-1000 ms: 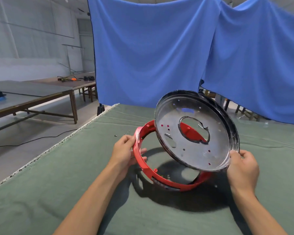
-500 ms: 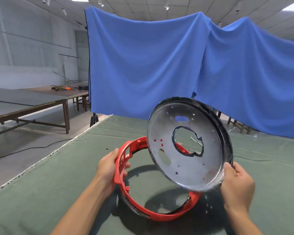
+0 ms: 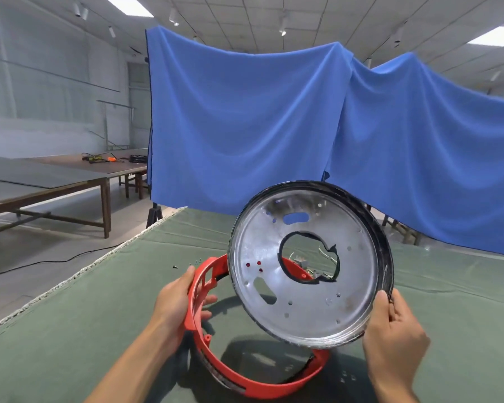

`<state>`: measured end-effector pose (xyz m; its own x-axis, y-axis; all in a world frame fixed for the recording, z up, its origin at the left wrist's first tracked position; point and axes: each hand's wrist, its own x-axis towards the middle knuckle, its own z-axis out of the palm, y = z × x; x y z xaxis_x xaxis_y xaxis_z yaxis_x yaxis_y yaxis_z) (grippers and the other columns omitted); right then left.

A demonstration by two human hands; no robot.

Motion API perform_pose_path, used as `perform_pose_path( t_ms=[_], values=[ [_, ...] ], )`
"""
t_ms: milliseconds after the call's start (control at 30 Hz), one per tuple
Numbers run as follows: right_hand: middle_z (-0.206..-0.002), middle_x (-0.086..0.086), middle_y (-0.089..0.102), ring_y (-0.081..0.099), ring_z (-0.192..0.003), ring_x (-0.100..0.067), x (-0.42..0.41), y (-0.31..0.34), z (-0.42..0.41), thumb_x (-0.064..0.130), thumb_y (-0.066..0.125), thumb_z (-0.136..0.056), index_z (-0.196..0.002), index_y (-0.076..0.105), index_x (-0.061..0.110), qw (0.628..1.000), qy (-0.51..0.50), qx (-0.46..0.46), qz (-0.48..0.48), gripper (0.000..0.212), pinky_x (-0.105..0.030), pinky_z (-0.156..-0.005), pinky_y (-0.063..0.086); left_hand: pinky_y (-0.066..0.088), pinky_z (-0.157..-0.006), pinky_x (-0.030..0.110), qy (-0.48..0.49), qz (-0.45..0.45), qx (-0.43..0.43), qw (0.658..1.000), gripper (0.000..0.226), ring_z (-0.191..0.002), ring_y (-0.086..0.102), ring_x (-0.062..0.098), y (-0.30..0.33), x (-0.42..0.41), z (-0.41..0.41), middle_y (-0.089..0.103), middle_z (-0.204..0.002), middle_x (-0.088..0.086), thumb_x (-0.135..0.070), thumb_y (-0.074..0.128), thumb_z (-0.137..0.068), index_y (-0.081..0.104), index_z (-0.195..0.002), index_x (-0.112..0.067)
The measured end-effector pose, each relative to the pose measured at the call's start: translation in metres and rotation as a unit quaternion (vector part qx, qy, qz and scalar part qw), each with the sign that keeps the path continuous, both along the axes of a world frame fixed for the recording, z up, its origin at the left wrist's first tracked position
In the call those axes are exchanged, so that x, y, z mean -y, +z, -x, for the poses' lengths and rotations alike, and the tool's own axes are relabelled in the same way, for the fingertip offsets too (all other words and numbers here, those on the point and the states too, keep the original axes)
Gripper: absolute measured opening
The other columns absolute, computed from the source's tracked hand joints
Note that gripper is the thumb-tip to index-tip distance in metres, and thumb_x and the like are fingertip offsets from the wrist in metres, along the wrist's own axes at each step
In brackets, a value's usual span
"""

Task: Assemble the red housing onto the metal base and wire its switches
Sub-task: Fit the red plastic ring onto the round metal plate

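The round metal base (image 3: pixel 303 303), a shiny disc with a dark rim and a central hole, is held tilted in the air, its face turned toward me. My right hand (image 3: pixel 393 335) grips its lower right rim. The red ring-shaped housing (image 3: pixel 204 341) is tipped up beneath and behind the disc. My left hand (image 3: pixel 173 309) grips the housing's left wall, thumb outside and fingers inside. Through the disc's central hole thin wires (image 3: pixel 326 257) and a small part show on the table behind.
Everything is over a green cloth-covered table (image 3: pixel 70 330). Small dark screws (image 3: pixel 186 264) lie on it left of the housing, and a few more (image 3: pixel 348 376) by my right wrist. Blue curtains (image 3: pixel 245 126) hang behind. Other workbenches (image 3: pixel 41 181) stand far left.
The view has tilted upward. Both hands have kept their grips, the metal base has turned more upright toward me, and the red housing has tipped up with it.
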<state>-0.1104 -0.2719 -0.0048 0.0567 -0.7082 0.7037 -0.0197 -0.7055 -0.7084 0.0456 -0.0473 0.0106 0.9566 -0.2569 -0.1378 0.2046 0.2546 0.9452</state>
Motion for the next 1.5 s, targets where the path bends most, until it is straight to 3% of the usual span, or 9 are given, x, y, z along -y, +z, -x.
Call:
perform_pose_path(
  t_ms=[100, 367, 533, 767, 1000, 1100, 1267, 1400, 1500],
  values=[
    [-0.055, -0.023, 0.055, 0.048, -0.054, -0.036, -0.005, 0.004, -0.001, 0.035, 0.041, -0.086, -0.081, 0.065, -0.007, 1.0, -0.017, -0.003, 0.021, 0.049, -0.034, -0.058, 0.039, 0.054, -0.044, 0.03, -0.005, -0.009, 0.001, 1.0, 0.04, -0.055, 0.066, 0.024, 0.0, 0.0, 0.001, 0.069, -0.092, 0.024, -0.035, 0.048, -0.098, 0.062, -0.098, 0.003],
    [-0.044, 0.002, 0.023, 0.03, -0.049, -0.012, -0.007, 0.005, 0.003, 0.032, 0.039, -0.085, -0.055, 0.031, 0.021, 0.999, 0.009, -0.023, 0.023, 0.033, -0.026, -0.049, 0.022, 0.055, -0.045, 0.034, -0.028, 0.0, -0.014, 1.0, 0.034, -0.073, 0.066, 0.036, -0.004, -0.001, -0.004, 0.073, -0.076, 0.016, -0.033, 0.052, -0.096, 0.062, -0.1, -0.001],
    [-0.054, -0.02, 0.039, 0.026, -0.053, -0.013, -0.002, 0.0, -0.002, 0.026, 0.051, -0.086, -0.068, 0.056, 0.0, 0.994, 0.075, -0.055, -0.059, 0.032, -0.023, -0.048, 0.026, 0.052, -0.047, 0.03, -0.077, 0.047, -0.032, 0.995, 0.022, -0.054, 0.064, 0.024, -0.005, 0.0, -0.007, 0.066, -0.069, 0.006, -0.024, 0.048, -0.094, 0.061, -0.091, -0.007],
    [-0.06, -0.028, 0.039, 0.025, -0.053, -0.013, -0.009, 0.004, -0.004, 0.005, 0.055, -0.084, -0.065, 0.051, -0.009, 0.979, 0.126, -0.109, -0.12, 0.024, -0.028, -0.046, 0.022, 0.051, -0.08, 0.043, -0.033, 0.04, 0.022, 0.998, 0.024, -0.082, 0.063, 0.031, -0.003, 0.001, -0.004, 0.068, -0.097, 0.02, -0.012, 0.05, -0.094, 0.067, -0.105, 0.0],
    [-0.047, 0.003, 0.022, 0.016, -0.049, -0.011, -0.009, 0.011, -0.006, 0.007, 0.058, -0.08, -0.051, 0.034, 0.015, 0.957, 0.139, -0.18, -0.179, 0.039, -0.028, -0.044, 0.017, 0.041, -0.048, 0.023, -0.026, 0.005, 0.032, 0.999, 0.032, -0.05, 0.055, 0.015, -0.008, 0.001, -0.007, 0.064, -0.063, 0.003, -0.014, 0.053, -0.091, 0.073, -0.066, -0.012],
    [-0.049, 0.003, 0.036, 0.032, -0.055, -0.02, -0.011, 0.016, -0.004, 0.03, 0.052, -0.089, -0.055, 0.039, 0.017, 0.951, 0.114, -0.243, -0.155, 0.039, -0.031, -0.051, 0.028, 0.035, -0.049, 0.024, -0.026, -0.011, 0.023, 0.999, 0.03, -0.05, 0.048, 0.016, -0.011, 0.001, -0.01, 0.058, -0.061, 0.004, -0.014, 0.052, -0.091, 0.07, -0.067, -0.012],
    [-0.118, -0.004, 0.055, 0.042, -0.113, -0.025, -0.025, 0.026, 0.0, 0.048, 0.044, -0.093, -0.122, 0.056, 0.021, 0.932, 0.011, -0.363, -0.008, 0.042, -0.038, -0.086, 0.039, 0.029, -0.048, 0.025, -0.007, -0.007, 0.011, 1.0, 0.016, -0.054, 0.041, 0.018, -0.014, 0.003, -0.009, 0.045, -0.065, 0.01, -0.01, 0.052, -0.089, 0.065, -0.08, -0.006],
    [-0.092, 0.008, 0.062, 0.046, -0.096, -0.014, -0.066, 0.042, -0.012, 0.044, 0.055, -0.087, -0.091, 0.07, 0.022, 0.922, 0.143, -0.326, 0.153, 0.027, -0.027, -0.082, 0.036, 0.022, -0.037, 0.014, 0.009, -0.023, 0.01, 1.0, 0.03, -0.034, 0.03, 0.01, -0.013, 0.004, -0.007, 0.04, -0.044, -0.003, -0.004, 0.05, -0.088, 0.06, -0.061, -0.013],
    [-0.085, 0.016, 0.06, 0.044, -0.091, -0.005, -0.098, 0.044, -0.033, 0.055, 0.047, -0.088, -0.084, 0.07, 0.027, 0.865, 0.255, -0.394, 0.177, 0.036, -0.023, -0.077, 0.035, 0.033, -0.049, 0.024, 0.008, -0.009, 0.008, 1.0, 0.024, -0.052, 0.043, 0.016, -0.012, 0.004, -0.004, 0.051, -0.061, 0.008, -0.004, 0.051, -0.088, 0.068, -0.072, -0.005]
  ],
)
